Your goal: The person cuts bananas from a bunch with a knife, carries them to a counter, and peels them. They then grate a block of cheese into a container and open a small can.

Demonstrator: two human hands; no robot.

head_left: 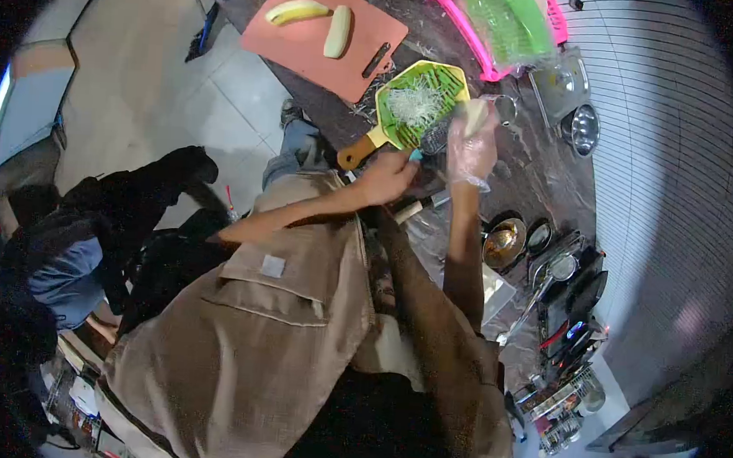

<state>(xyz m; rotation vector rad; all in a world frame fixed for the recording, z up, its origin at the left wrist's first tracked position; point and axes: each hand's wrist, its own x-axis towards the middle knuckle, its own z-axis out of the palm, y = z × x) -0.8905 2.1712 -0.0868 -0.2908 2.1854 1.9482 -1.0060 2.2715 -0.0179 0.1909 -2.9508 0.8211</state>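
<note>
My bare left hand [389, 177] is closed round the blue-ended handle of a grater [437, 138]. The grater is tilted at the right side of a yellow octagonal dish [382, 112] with a brown handle. Green strips and a heap of fine white shreds [416, 104] lie in the dish. My right hand [472, 151], in a clear plastic glove, grips a pale peeled piece [475, 116] just above the grater; I cannot make out whether they touch. On a pink cutting board [309, 62] rest a yellow banana-shaped piece [297, 12] and a pale peeled one [337, 32].
A pink basket [458, 29] with green packaging stands at the back. Metal bowls [585, 130], a pan [505, 242] and a ladle [561, 267] line the counter's right side. A knife [418, 207] lies near my wrists. Another person [89, 229] is at the left.
</note>
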